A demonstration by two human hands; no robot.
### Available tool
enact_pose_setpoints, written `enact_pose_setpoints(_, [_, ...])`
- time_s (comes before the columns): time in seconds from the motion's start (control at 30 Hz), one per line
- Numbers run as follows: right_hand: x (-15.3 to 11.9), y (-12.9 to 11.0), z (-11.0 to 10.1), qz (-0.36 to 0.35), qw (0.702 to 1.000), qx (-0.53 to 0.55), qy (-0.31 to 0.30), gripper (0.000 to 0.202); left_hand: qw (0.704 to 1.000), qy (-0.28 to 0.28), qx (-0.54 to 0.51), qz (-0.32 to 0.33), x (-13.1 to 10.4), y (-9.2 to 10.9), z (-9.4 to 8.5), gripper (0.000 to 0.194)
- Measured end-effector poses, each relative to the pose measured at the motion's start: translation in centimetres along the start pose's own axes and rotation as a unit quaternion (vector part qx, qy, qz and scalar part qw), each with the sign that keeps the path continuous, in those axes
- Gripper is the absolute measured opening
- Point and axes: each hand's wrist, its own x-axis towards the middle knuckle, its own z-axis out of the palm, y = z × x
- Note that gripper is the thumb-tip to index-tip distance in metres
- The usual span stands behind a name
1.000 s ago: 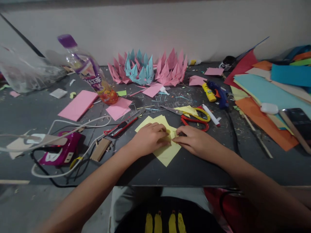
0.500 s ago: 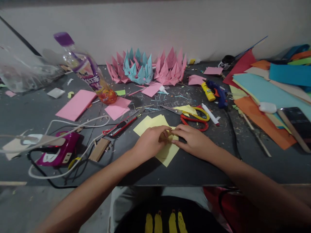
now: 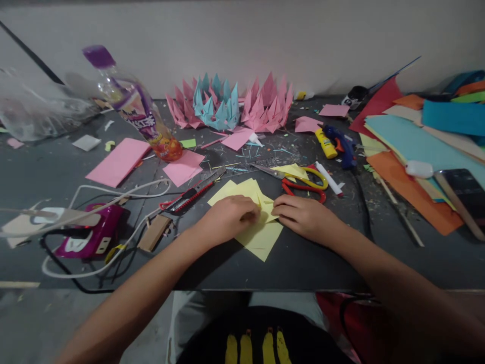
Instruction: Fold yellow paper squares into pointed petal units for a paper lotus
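Both hands work at a small folded piece of yellow paper (image 3: 267,206) that lies over several flat yellow sheets (image 3: 261,241) near the table's front edge. My left hand (image 3: 233,216) is closed, its curled fingers at the left side of the folded piece; its fingertips are partly hidden. My right hand (image 3: 305,216) is closed too and pinches the right edge of that paper. Just beyond the hands lie scissors (image 3: 307,177) with one yellow and one red handle. A red and black utility knife (image 3: 195,193) rests to their left.
Pink (image 3: 267,106) and blue folded-paper lotuses (image 3: 216,108) stand along the wall. To the left are a tilted-looking drink bottle (image 3: 140,116), pink paper (image 3: 118,162) and a purple power socket (image 3: 94,235) with cables. At right are a glue gun (image 3: 343,146), coloured paper (image 3: 413,146) and a phone (image 3: 464,194).
My hands have drawn slightly apart, so the folded yellow paper shows between them. The left hand moved left and its fingers curled more. The camera view shifted a little.
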Motion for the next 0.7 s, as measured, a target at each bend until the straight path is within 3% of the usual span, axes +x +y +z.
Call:
enact_pose_setpoints(0.3, [-0.4, 1.2, -0.6, -0.017, 0.996, 0.060, -0.064, 0.026, 0.970, -0.052, 0.222, 0.086, -0.8, 1.8, 1.0, 0.005])
enact_pose_setpoints(0.47, [0.2, 1.3, -0.4, 0.045, 0.989, 0.124, -0.063, 0.019, 0.960, -0.077, 0.258, 0.081, -1.3, 2.9, 0.9, 0.012])
enact_pose_setpoints(0.7, [0.9, 0.9, 0.0, 0.120, 0.984, 0.133, -0.020, 0.013, 0.956, -0.092, 0.265, 0.088, -1.4, 3.3, 0.9, 0.013])
